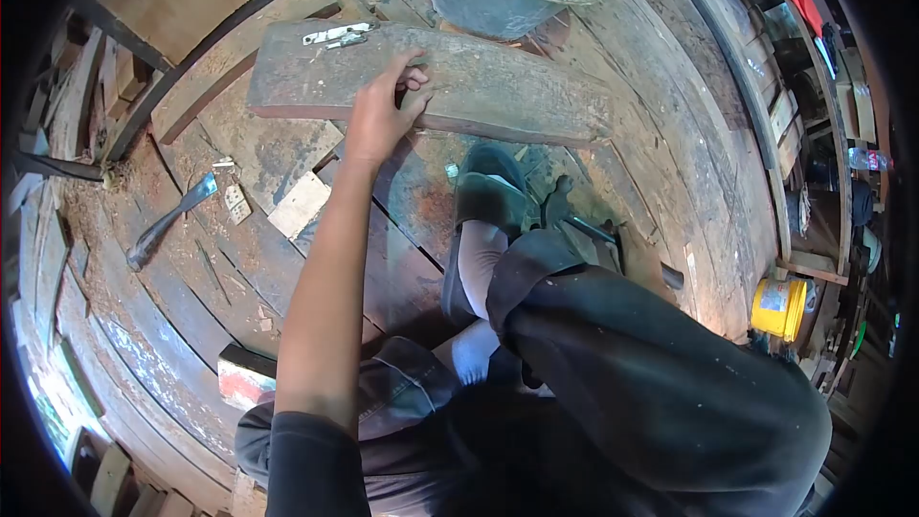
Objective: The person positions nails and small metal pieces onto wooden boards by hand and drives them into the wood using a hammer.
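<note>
"Head camera, and the left hand (383, 113) hangs at the near edge of the thick wooden plank (512, 91), fingers loosely curled, thumb apart, nothing visibly held!"

"Touching the wood?"

"Can't tell from this angle. Metal fittings (327, 35) lie on the plank's left end, beyond the wrist."

"And the right hand?"

"Can't tell! Something brown at the hammer's (557, 203) handle is too unclear to call, so no verdict on its grip."

"Where's the danger?"

"One hard knock to the plank, I'd say, could send those fittings skidding off. And look, the sandal (490, 196) sits just beside it: lopsided pressure might tip the wood and pinch toes!"
</note>
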A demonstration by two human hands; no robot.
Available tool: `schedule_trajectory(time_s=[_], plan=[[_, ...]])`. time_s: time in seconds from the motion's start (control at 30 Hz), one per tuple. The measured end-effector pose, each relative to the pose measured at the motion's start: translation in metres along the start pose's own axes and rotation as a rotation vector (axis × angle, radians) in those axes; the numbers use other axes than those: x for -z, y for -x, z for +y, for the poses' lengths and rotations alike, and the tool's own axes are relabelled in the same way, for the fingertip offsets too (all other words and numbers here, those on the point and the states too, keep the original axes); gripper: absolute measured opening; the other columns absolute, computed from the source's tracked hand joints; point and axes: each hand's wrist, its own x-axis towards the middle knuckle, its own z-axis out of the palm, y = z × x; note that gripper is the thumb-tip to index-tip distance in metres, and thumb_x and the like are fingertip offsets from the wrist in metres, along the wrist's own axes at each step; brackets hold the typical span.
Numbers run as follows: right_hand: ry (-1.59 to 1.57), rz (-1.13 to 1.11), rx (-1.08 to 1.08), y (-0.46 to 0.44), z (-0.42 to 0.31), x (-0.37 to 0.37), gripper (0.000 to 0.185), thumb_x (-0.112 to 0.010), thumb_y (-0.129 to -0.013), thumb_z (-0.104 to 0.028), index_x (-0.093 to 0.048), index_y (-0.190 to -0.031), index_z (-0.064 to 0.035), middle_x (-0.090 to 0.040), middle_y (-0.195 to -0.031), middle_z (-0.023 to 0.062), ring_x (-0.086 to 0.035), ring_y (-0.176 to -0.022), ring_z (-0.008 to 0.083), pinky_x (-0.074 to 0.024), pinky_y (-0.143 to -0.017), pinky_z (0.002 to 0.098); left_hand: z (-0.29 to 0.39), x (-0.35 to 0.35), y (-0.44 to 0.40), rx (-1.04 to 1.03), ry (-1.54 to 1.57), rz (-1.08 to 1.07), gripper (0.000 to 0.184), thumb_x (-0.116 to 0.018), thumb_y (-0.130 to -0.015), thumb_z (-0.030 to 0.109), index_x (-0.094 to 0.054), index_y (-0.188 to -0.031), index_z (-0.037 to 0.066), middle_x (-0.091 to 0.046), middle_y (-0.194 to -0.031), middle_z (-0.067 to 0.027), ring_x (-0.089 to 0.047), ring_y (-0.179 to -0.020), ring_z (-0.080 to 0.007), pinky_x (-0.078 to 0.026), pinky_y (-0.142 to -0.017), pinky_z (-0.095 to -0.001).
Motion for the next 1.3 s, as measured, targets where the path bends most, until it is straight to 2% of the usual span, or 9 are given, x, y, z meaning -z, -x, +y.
schedule_trajectory(time_s=[0.17, 0.3, 0.4, 0.57, 0.63, 0.83, 0.93, 1.03, 1.3], plan=[[-0.342, 0.009, -0.066, -0.007, -0.008, 0.013, 0.017, -0.048, -0.1, -0.017, -0.05, -0.102, -0.0003, -0.054, -0.091, 0.0239, -0.056, -0.083, 0.0415, -0.0461, -0.076, 0.0447, 0.002, 0.005, -0.002, 0.103, 0.081, -0.052, 0.055, -0.075, -0.079, 0.001, -0.057, -0.13, 0.012, -0.071, -0.089, -0.0017, -0.061, -0.072, -0.01, -0.049, -0.07, -0.0266], [-0.761, -0.1, -0.341, -0.053, -0.064, 0.056, 0.024, -0.053, -0.102, -0.024, -0.052, -0.097, -0.0004, -0.054, -0.078, 0.0174, -0.057, -0.073, 0.0262, -0.045, -0.07, 0.0391, 0.002, -0.002, -0.003, 0.161, 0.088, 0.029, 0.055, -0.076, -0.076, 0.004, -0.059, -0.127, 0.015, -0.071, -0.083, -0.0021, -0.06, -0.065, -0.0126, -0.051, -0.067, -0.0297], [-0.753, 0.06, -0.096, -0.094, -0.089, 0.059, 0.027, -0.055, -0.101, -0.027, -0.054, -0.098, -0.0004, -0.057, -0.074, 0.013, -0.057, -0.07, 0.0207, -0.046, -0.067, 0.0372, 0.007, -0.003, -0.002, 0.15, 0.007, 0.015, 0.054, -0.076, -0.077, 0.006, -0.059, -0.128, 0.016, -0.071, -0.082, 0.0001, -0.056, -0.062, -0.0114, -0.049, -0.065, -0.0279], [-0.676, 0.076, 0.027, -0.14, -0.124, 0.065, 0.027, -0.056, -0.101, -0.026, -0.057, -0.1, 0.001, -0.062, -0.075, 0.0153, -0.059, -0.068, 0.0236, -0.0474, -0.067, 0.0379, 0.01, -0.009, -0.002, 0.15, -0.159, 0.045, 0.055, -0.075, -0.079, 0.013, -0.056, -0.13, 0.019, -0.072, -0.084, 0.0037, -0.058, -0.062, -0.0157, -0.049, -0.065, -0.0303], [-0.701, 0.081, 0.069, -0.148, -0.136, 0.068, 0.028, -0.057, -0.1, -0.025, -0.056, -0.1, 0.0025, -0.062, -0.076, 0.0199, -0.063, -0.07, 0.0284, -0.0478, -0.067, 0.0406, 0.011, -0.01, -0.002, 0.172, -0.18, 0.033, 0.053, -0.072, -0.078, 0.017, -0.054, -0.128, 0.023, -0.073, -0.09, 0.0034, -0.069, -0.084, -0.0294, -0.053, -0.075, -0.0418], [-0.579, 0.154, 0.151, -0.148, -0.146, 0.051, 0.029, -0.055, -0.1, -0.025, -0.054, -0.101, 0.0036, -0.062, -0.079, 0.027, -0.061, -0.076, 0.0455, -0.0466, -0.07, 0.0482, 0.012, -0.015, -0.003, 0.225, -0.22, 0.048, 0.055, -0.073, -0.078, 0.02, -0.053, -0.129, 0.024, -0.074, -0.091, 0.0038, -0.069, -0.085, -0.0288, -0.054, -0.077, -0.0418], [-0.6, 0.181, 0.14, -0.144, -0.15, 0.057, 0.029, -0.054, -0.1, -0.025, -0.054, -0.102, 0.0039, -0.061, -0.081, 0.0288, -0.061, -0.079, 0.0475, -0.0463, -0.071, 0.05, 0.01, -0.016, -0.003, 0.192, -0.229, 0.071, 0.057, -0.074, -0.079, 0.019, -0.053, -0.132, 0.019, -0.074, -0.089, 0.0055, -0.068, -0.074, -0.0209, -0.052, -0.071, -0.0354], [-0.569, 0.189, 0.124, -0.145, -0.15, 0.062, 0.029, -0.055, -0.1, -0.025, -0.054, -0.103, 0.004, -0.062, -0.082, 0.0293, -0.061, -0.08, 0.0475, -0.0463, -0.072, 0.0506, 0.009, -0.017, -0.003, 0.201, -0.216, 0.069, 0.058, -0.073, -0.078, 0.02, -0.051, -0.13, 0.023, -0.074, -0.091, 0.0039, -0.069, -0.086, -0.0289, -0.053, -0.077, -0.0422], [-0.51, 0.172, 0.169, -0.147, -0.15, 0.081, 0.027, -0.055, -0.1, -0.024, -0.056, -0.103, 0.0032, -0.063, -0.084, 0.0288, -0.062, -0.081, 0.0473, -0.0473, -0.072, 0.0508, 0.008, -0.018, -0.001, 0.191, -0.204, 0.094, 0.056, -0.073, -0.078, 0.019, -0.052, -0.13, 0.02, -0.073, -0.09, 0.0038, -0.067, -0.079, -0.025, -0.052, -0.073, -0.0387]])
